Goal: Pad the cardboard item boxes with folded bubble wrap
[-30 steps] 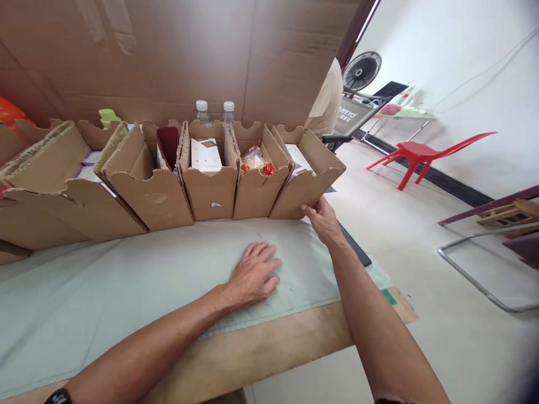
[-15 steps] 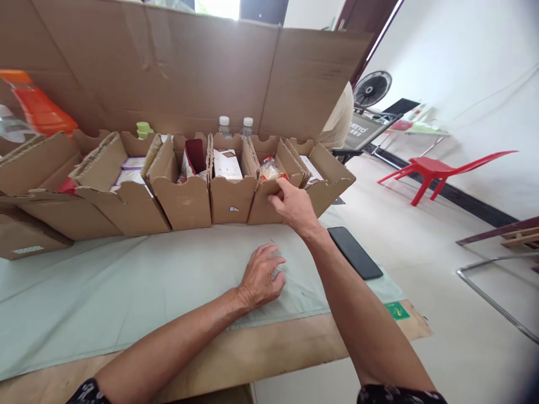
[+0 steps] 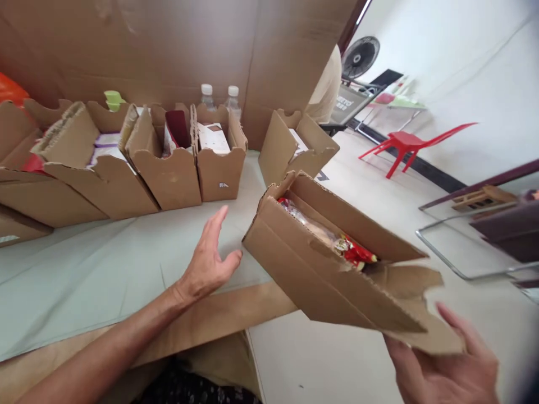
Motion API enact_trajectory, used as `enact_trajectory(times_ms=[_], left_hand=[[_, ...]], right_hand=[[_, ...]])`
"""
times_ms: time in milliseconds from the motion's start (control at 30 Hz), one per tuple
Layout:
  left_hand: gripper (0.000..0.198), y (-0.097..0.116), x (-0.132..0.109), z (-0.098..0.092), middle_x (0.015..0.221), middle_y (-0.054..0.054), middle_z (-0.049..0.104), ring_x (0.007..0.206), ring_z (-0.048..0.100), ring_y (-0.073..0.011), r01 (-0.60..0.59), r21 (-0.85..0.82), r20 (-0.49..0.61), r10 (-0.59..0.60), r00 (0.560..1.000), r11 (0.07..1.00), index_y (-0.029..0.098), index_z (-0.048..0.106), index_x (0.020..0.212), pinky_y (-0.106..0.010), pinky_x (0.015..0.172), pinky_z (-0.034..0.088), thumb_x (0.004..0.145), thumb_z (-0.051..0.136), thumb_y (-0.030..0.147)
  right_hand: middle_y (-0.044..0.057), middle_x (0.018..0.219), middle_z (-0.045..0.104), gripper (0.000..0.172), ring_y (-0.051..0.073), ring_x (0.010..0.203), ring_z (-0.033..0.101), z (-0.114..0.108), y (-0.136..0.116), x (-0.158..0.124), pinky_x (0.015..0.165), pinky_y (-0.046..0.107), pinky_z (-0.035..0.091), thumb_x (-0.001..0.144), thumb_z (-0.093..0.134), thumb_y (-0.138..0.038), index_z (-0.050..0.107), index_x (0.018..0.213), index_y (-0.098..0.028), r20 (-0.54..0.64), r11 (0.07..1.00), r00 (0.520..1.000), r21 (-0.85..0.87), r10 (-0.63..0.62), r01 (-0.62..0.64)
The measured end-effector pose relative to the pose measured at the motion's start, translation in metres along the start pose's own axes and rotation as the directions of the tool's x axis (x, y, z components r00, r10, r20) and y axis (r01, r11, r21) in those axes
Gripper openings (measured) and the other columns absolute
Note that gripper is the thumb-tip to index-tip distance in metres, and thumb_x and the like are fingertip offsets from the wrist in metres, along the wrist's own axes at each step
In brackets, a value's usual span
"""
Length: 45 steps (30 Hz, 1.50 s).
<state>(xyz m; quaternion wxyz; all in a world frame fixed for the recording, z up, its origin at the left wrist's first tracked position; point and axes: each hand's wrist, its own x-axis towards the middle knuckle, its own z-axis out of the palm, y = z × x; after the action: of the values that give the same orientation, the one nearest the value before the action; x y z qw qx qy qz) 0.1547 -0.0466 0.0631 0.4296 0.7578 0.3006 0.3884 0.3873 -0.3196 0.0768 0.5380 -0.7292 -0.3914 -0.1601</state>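
My right hand [image 3: 442, 362] holds a long cardboard box [image 3: 320, 269] by its near end, off the table's right edge and tilted toward me. Inside the box lie red and clear snack packets [image 3: 337, 241]. My left hand [image 3: 208, 261] hovers open, palm turned toward the box's left side, a little apart from it, above the pale green table cover [image 3: 105, 269]. A gap stands in the row of boxes where the held one used to be.
Several open cardboard boxes [image 3: 172, 163] with packets stand in a row against a tall cardboard wall [image 3: 168, 50]; one box [image 3: 295, 148] stands alone at the right. Two water bottles [image 3: 219, 98] stand behind. A person in pale clothes [image 3: 326, 92], a fan, a red chair [image 3: 404, 146] lie beyond.
My right hand has pulled the snack box out of the row and brought it toward me, off the table edge. My left hand has lifted off the cover and opened.
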Motion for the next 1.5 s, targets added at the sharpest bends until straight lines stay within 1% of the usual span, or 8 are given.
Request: enact_trajectory(times_ms=[67, 233, 367, 533, 767, 967, 1167, 1500], left_hand=[[0.093, 0.006, 0.012, 0.011, 0.169, -0.014, 0.036, 0.156, 0.034, -0.0361, 0.006, -0.139, 0.103, 0.008, 0.995, 0.990, 0.027, 0.025, 0.165, -0.060, 0.124, 0.034, 0.081, 0.065, 0.023], [0.080, 0.021, 0.008, 0.032, 0.162, -0.011, 0.047, 0.149, 0.045, -0.0328, 0.061, -0.385, 0.227, 0.031, 0.973, 0.921, 0.021, 0.041, 0.157, -0.049, 0.124, 0.037, 0.080, 0.063, 0.020], [0.052, 0.013, -0.042, 0.013, 0.132, -0.011, 0.069, 0.128, 0.063, -0.0306, 0.100, -0.325, -0.011, -0.110, 0.994, 0.941, 0.019, 0.061, 0.133, -0.046, 0.114, 0.049, 0.081, 0.066, 0.022], [0.021, 0.001, -0.099, -0.032, 0.090, -0.008, 0.074, 0.089, 0.073, -0.0284, 0.172, -0.237, -0.218, -0.225, 0.950, 0.956, 0.020, 0.071, 0.096, -0.041, 0.086, 0.062, 0.083, 0.073, 0.036], [0.056, -0.004, -0.073, -0.085, 0.131, -0.008, 0.068, 0.137, 0.057, -0.0275, 0.047, -0.208, -0.450, -0.138, 0.882, 0.977, 0.026, 0.056, 0.138, -0.043, 0.120, 0.043, 0.085, 0.072, 0.023], [0.067, -0.036, -0.044, -0.116, 0.146, -0.011, 0.059, 0.134, 0.057, -0.0284, 0.205, -0.151, -0.453, -0.252, 0.855, 0.967, 0.023, 0.045, 0.149, -0.046, 0.115, 0.045, 0.085, 0.067, 0.024], [0.068, -0.067, -0.061, -0.107, 0.146, -0.014, 0.060, 0.134, 0.058, -0.0319, 0.326, -0.121, -0.430, -0.345, 0.834, 0.938, 0.022, 0.043, 0.153, -0.047, 0.108, 0.052, 0.088, 0.062, 0.027], [0.087, -0.069, -0.053, -0.110, 0.162, -0.019, 0.046, 0.151, 0.044, -0.0345, 0.269, -0.109, -0.377, -0.290, 0.880, 0.957, 0.017, 0.031, 0.161, -0.058, 0.125, 0.034, 0.080, 0.063, 0.021]], right_hand=[[0.013, 0.131, 0.066, 0.084, 0.027, 0.109, 0.068, -0.001, 0.013, -0.022, 0.098, 0.043, 0.054, 0.080, 0.082, -0.047, 0.048, 0.154, -0.023, -0.008, 0.992, 0.994, 0.060, 0.112, -0.111], [0.018, 0.122, 0.073, 0.061, 0.038, 0.119, 0.065, 0.017, 0.032, -0.048, 0.106, 0.057, 0.048, 0.087, 0.070, -0.060, 0.067, 0.129, -0.015, 0.247, 0.985, 0.967, -0.173, 0.067, -0.024], [0.010, 0.113, 0.077, 0.033, 0.035, 0.119, 0.067, 0.031, 0.034, -0.052, 0.107, 0.052, 0.050, 0.092, 0.069, -0.048, 0.074, 0.114, -0.024, 0.298, 0.965, 0.950, -0.205, -0.098, 0.164], [0.009, 0.129, 0.068, 0.033, 0.023, 0.112, 0.068, 0.072, 0.029, -0.047, 0.096, 0.044, 0.059, 0.101, 0.064, -0.044, 0.068, 0.125, -0.022, 0.571, 0.971, 0.806, -0.059, -0.158, 0.233], [0.008, 0.086, 0.077, 0.029, 0.029, 0.092, 0.074, 0.178, -0.041, 0.013, 0.089, 0.045, 0.061, 0.096, 0.062, -0.051, 0.075, 0.093, -0.025, 0.545, 0.939, 0.765, 0.188, -0.344, 0.288], [0.010, 0.089, 0.077, 0.037, 0.027, 0.078, 0.072, 0.243, -0.083, 0.043, 0.069, 0.038, 0.059, 0.084, 0.064, -0.056, 0.066, 0.096, -0.021, 0.674, 0.980, 0.729, 0.199, -0.121, -0.021], [0.009, 0.085, 0.076, 0.036, 0.025, 0.076, 0.070, 0.258, -0.069, 0.027, 0.068, 0.035, 0.056, 0.085, 0.060, -0.056, 0.065, 0.094, -0.021, 0.772, 0.987, 0.636, 0.100, 0.004, -0.127], [0.014, 0.098, 0.078, 0.054, 0.030, 0.081, 0.072, 0.261, -0.054, 0.015, 0.069, 0.041, 0.057, 0.087, 0.058, -0.060, 0.066, 0.117, -0.016, 0.716, 0.997, 0.695, 0.031, -0.070, 0.068]])
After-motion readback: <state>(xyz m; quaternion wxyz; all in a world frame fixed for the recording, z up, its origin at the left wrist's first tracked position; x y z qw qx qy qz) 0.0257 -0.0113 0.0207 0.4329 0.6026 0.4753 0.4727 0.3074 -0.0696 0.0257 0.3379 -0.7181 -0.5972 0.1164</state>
